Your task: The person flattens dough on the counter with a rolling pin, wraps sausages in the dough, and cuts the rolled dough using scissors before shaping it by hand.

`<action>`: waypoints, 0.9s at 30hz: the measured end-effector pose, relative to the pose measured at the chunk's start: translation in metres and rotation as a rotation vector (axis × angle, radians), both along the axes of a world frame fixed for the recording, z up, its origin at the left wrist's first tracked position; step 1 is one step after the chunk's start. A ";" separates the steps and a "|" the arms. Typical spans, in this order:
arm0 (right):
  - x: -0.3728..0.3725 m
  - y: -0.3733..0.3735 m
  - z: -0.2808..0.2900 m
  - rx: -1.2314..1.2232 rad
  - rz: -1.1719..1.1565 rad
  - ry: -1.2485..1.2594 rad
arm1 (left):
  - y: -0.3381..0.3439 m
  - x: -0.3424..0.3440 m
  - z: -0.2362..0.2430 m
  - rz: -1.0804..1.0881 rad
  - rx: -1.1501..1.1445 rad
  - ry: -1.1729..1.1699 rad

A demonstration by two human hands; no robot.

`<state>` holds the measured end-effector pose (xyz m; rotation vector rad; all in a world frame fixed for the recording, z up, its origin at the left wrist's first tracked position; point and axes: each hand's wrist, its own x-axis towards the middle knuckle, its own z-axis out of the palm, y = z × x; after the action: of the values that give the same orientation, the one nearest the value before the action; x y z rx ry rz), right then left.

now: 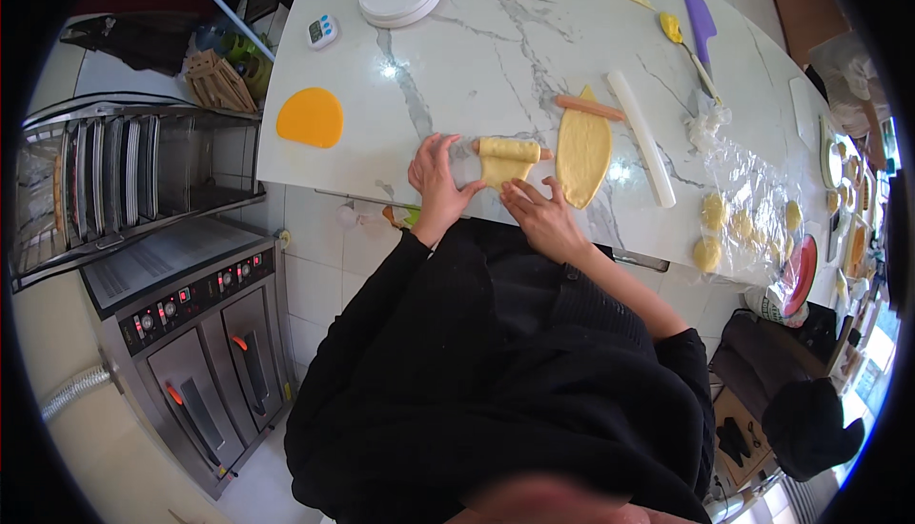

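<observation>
**Dough wrapped round a sausage at our fingertips**

We have a piece of yellow dough [507,164] in front of us near the front edge of the marble-patterned table [457,62]. Its upper part is rolled around a sausage [546,153], whose ends stick out on both sides; its lower part lies flat towards us. Our left hand [437,186] is open, fingers spread, gripping nothing; its thumb reaches to the dough's lower left side, though we cannot tell whether it touches. Our right hand [545,219] is half open, fingers loosely bent, with fingertips on the dough's lower edge rather than closed around it.

Just to the right we have a flat dough oval [583,157] with a second sausage [589,108] across its upper end, then a white rolling pin [641,140]. Farther right, dough balls [707,254] sit under clear plastic sheeting [753,181]. To our left lies an orange dough scraper [310,117].
</observation>
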<state>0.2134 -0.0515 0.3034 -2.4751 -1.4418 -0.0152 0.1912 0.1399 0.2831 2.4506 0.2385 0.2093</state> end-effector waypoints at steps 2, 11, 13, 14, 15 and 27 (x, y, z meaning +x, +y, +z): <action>-0.001 0.005 0.009 -0.018 -0.069 0.051 | 0.004 0.001 -0.002 -0.022 -0.005 0.013; -0.001 0.004 0.013 -0.011 -0.147 0.143 | -0.007 -0.002 -0.002 0.014 0.047 0.093; -0.002 -0.002 0.012 0.042 -0.184 0.148 | -0.005 -0.002 -0.002 0.004 0.012 0.121; -0.001 -0.008 0.009 0.005 -0.192 0.147 | -0.005 -0.002 -0.002 0.012 0.026 0.137; 0.000 -0.010 0.007 -0.031 -0.200 0.146 | -0.006 -0.002 -0.002 0.020 0.040 0.153; 0.063 -0.003 0.000 0.277 -0.355 0.271 | 0.006 0.043 0.019 -0.326 -0.319 0.047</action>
<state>0.2760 -0.0542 0.3036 -2.3585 -0.8221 0.0449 0.2345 0.1463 0.3019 2.1388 -0.1027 -0.0284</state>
